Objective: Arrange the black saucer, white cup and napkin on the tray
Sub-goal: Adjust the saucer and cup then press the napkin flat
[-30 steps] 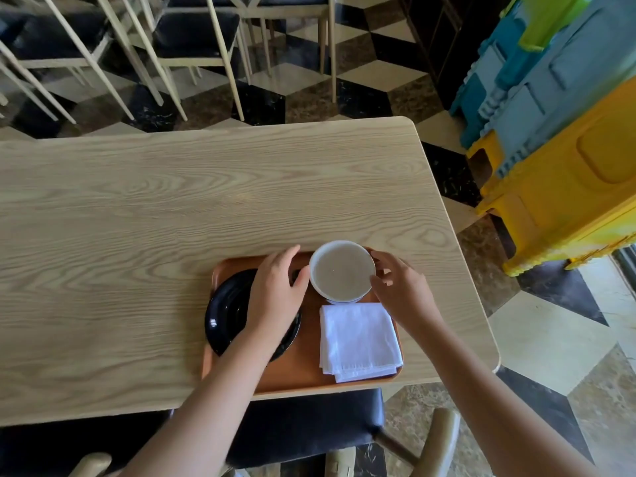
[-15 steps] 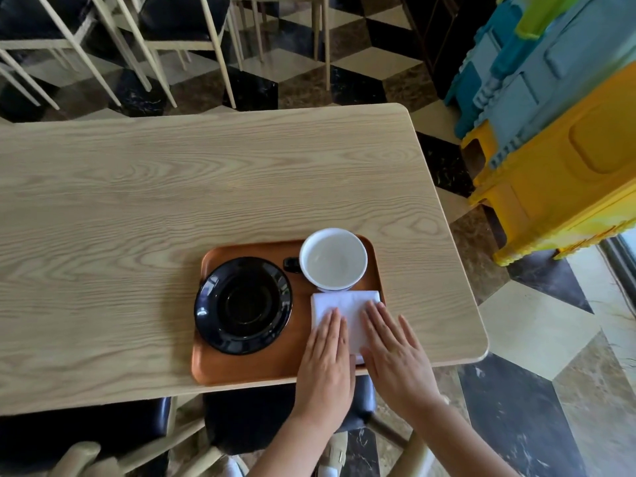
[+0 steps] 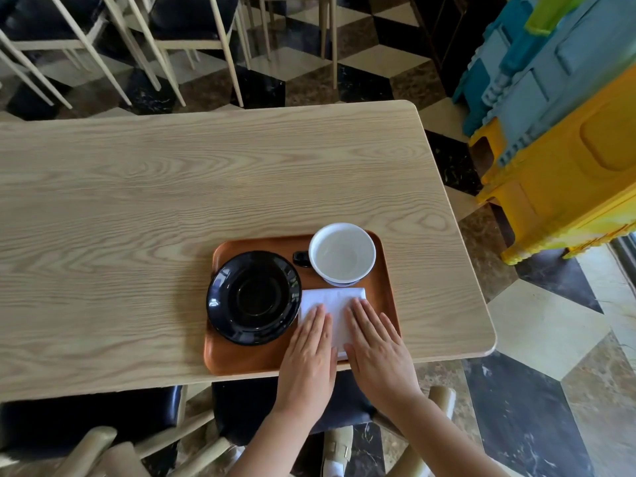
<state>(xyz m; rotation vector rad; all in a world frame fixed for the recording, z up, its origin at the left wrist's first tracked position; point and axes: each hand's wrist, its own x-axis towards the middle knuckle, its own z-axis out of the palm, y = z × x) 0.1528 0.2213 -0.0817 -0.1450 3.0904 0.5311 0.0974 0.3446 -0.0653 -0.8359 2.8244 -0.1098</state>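
An orange-brown tray [image 3: 247, 359] lies at the table's near edge. On its left part rests the black saucer [image 3: 254, 297]. The white cup [image 3: 341, 253] with a dark handle stands upright in the tray's far right corner, empty. Just in front of the cup lies the folded white napkin [image 3: 332, 297]. My left hand [image 3: 308, 356] and my right hand [image 3: 375, 349] lie flat, palms down, side by side on the napkin's near half, fingers straight and pointing away from me. The napkin's near edge is hidden under my hands.
The light wooden table [image 3: 172, 187] stretches far and left of the tray. Dark-seated chairs [image 3: 86, 421] stand below the near edge, and more chairs [image 3: 192, 25] beyond the far edge. Yellow and blue plastic blocks [image 3: 564, 132] stand on the floor at the right.
One second ago my left hand was over the saucer and my right hand at the cup. Both have since come down flat onto the napkin and now rest there almost still.
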